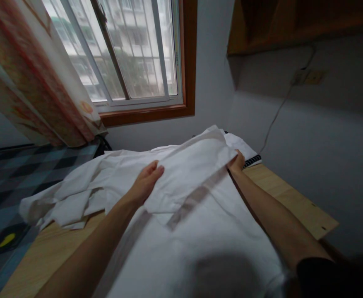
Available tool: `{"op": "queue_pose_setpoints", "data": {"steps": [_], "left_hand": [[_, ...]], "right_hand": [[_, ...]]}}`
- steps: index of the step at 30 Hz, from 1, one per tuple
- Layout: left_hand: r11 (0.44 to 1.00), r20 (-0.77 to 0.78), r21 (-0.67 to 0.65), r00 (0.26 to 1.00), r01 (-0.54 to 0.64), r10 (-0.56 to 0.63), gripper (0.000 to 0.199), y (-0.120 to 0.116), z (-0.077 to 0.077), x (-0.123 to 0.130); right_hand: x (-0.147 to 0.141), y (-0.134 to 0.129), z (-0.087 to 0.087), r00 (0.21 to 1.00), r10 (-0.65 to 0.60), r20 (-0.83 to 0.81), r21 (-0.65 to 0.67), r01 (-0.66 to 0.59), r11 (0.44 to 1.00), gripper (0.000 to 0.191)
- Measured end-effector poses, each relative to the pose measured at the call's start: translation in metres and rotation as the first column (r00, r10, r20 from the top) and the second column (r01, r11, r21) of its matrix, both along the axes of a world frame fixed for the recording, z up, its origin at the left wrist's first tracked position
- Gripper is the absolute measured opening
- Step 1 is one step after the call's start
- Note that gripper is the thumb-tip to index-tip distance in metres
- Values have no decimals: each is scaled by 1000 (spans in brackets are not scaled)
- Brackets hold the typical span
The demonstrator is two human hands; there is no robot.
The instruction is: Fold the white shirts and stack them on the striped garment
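A large white garment (196, 165) lies spread over a wooden table, and its near part runs down toward my body. My left hand (148, 178) pinches the cloth on the left, thumb on top. On the right, my right hand (237, 161) grips an edge of the same cloth, with its fingertips partly hidden by the fabric. Between both hands the cloth is lifted and folded over, with a slanting edge facing me. A crumpled part of the garment (75, 198) trails to the left, over the table's edge.
The light wooden table top (296, 198) shows at right. A black spiral binding (252, 160) pokes out beside the garment. At left is a checked bed cover (1, 186) below a patterned curtain (38, 74). A cable (274, 120) hangs on the wall beneath a wooden shelf (293, 33).
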State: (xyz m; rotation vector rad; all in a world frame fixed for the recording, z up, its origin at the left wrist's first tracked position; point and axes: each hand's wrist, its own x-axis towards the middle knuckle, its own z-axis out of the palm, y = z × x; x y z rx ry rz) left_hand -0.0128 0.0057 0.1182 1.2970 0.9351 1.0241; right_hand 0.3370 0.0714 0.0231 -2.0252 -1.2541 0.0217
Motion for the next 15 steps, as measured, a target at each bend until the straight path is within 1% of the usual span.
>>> {"op": "queue_pose_setpoints", "data": {"steps": [2,3,4,5,6,7,8,9,10,11,12,13,14,15], "left_hand": [[988,-180,-121,977,91,-112,41,-3,-25,-6],[985,-272,-145,953,98,-135,39,-4,-38,-10],[987,-356,-139,926,80,-125,36,-5,-49,-15],[993,-424,-106,901,46,-87,35,-6,-59,-19],[998,-475,-65,879,8,-38,34,-7,-65,-22],[999,-506,-33,863,-25,5,34,-8,-69,-25],[999,-511,-27,859,-38,19,35,-8,-70,-28],[998,-493,-57,870,-35,3,37,-9,-68,-29],[993,-452,-120,891,-23,-34,39,-10,-65,-31],[979,-388,-206,918,-1,-81,42,-11,-60,-31],[954,-301,-299,946,30,-124,45,-13,-55,-32],[922,-200,-382,968,66,-152,49,-15,-50,-31],[892,-105,-442,982,96,-158,51,-18,-45,-30],[872,-29,-475,988,120,-152,54,-21,-40,-28]], "right_hand": [[13,-10,-10,993,-121,-11,-31,121,992,37],[19,-15,-15,984,-176,-10,-52,175,983,33],[26,-19,-18,980,-198,-6,-76,197,977,30],[33,-21,-21,982,-189,-2,-102,188,977,27],[41,-23,-21,990,-144,0,-133,143,981,27],[50,-22,-20,998,-62,-4,-163,61,985,30],[59,-21,-18,999,42,-18,-189,-45,981,35],[69,-18,-14,987,153,-40,-211,-158,965,40],[79,-15,-8,966,252,-63,-228,-260,938,44],[86,-12,-2,945,320,-74,-236,-328,915,48],[90,-8,5,936,347,-64,-230,-352,907,50],[90,-5,12,939,343,-23,-204,-340,918,50],[85,-2,18,945,323,50,-161,-312,936,49],[74,1,23,939,308,150,-109,-294,950,49]]}}
